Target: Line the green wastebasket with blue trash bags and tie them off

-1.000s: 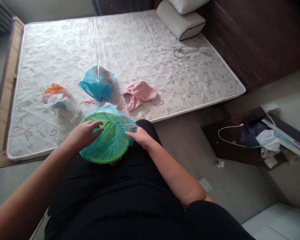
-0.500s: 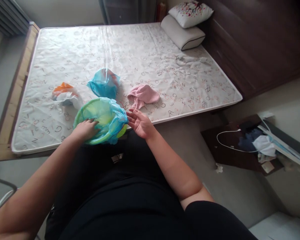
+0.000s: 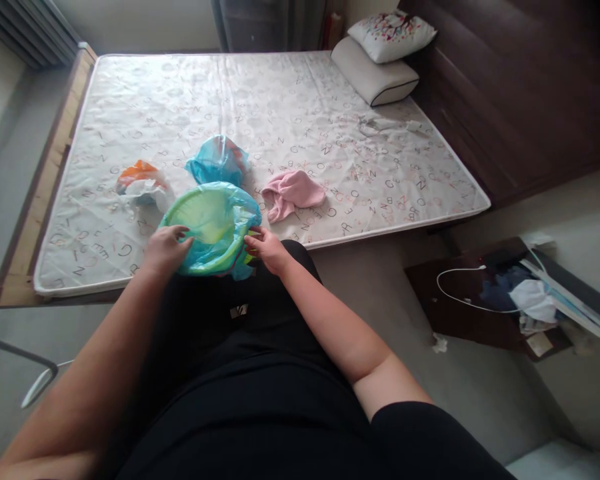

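A light-green trash bin (image 3: 200, 215) rests at the near edge of the bed, its mouth facing up toward me. A thin blue plastic bag (image 3: 244, 207) lines it and is folded over the rim. My left hand (image 3: 166, 250) is closed on the bag at the left side of the rim. At the right side, the curled fingers of my right hand (image 3: 266, 248) pinch the bag's edge against the bin. Another blue bag, bunched up (image 3: 217, 162), lies just behind the bin. A pink cloth (image 3: 295, 193) lies to the right.
An orange and white plastic bag (image 3: 143, 183) lies left on the bare mattress (image 3: 170, 100). Pillows (image 3: 377, 70) are stacked by the dark headboard (image 3: 505, 87). On the right, a low brown cabinet (image 3: 430, 293) holds cloths and a white cable (image 3: 443, 287).
My left hand has come out of the bin to its left rim. My right hand has closed on the bag's edge. The bag now lies more spread over the rim.
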The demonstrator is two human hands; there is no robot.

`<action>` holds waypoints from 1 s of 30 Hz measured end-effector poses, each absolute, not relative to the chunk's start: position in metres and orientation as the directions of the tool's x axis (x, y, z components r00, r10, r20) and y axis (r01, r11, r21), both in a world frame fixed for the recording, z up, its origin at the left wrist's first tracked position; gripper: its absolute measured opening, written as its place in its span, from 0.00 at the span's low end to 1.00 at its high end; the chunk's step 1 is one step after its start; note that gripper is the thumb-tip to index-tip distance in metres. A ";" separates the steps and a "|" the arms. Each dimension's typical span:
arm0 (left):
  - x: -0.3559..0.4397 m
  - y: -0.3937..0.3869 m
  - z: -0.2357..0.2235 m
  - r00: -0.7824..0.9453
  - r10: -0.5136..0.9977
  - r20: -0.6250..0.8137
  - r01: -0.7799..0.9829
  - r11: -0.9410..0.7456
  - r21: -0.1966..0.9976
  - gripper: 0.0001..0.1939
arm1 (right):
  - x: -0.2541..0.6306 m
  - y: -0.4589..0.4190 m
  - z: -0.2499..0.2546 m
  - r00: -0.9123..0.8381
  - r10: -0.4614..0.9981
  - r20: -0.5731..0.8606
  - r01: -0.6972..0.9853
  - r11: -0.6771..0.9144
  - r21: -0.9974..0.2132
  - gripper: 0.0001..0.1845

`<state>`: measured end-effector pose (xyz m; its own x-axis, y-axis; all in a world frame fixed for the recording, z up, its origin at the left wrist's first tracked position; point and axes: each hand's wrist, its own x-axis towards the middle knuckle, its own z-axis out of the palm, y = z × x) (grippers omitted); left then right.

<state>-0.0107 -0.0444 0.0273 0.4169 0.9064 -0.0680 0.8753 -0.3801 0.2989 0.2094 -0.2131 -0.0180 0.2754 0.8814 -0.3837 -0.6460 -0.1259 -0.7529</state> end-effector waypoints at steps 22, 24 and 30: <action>-0.030 -0.088 0.004 0.020 0.836 -0.548 -0.233 0.537 0.810 0.11 | 0.245 -0.216 -0.033 0.588 0.675 -0.445 -0.622 0.026 -0.783 0.25; -0.031 -0.097 -0.004 0.051 0.812 -0.582 -0.247 0.574 0.780 0.10 | 0.248 -0.222 -0.027 0.691 0.625 -0.363 -0.409 -0.077 -0.909 0.24; -0.032 -0.102 -0.015 0.080 0.798 -0.597 -0.241 0.597 0.765 0.09 | 0.230 -0.204 0.018 0.469 0.830 0.302 0.641 -0.084 -0.763 0.13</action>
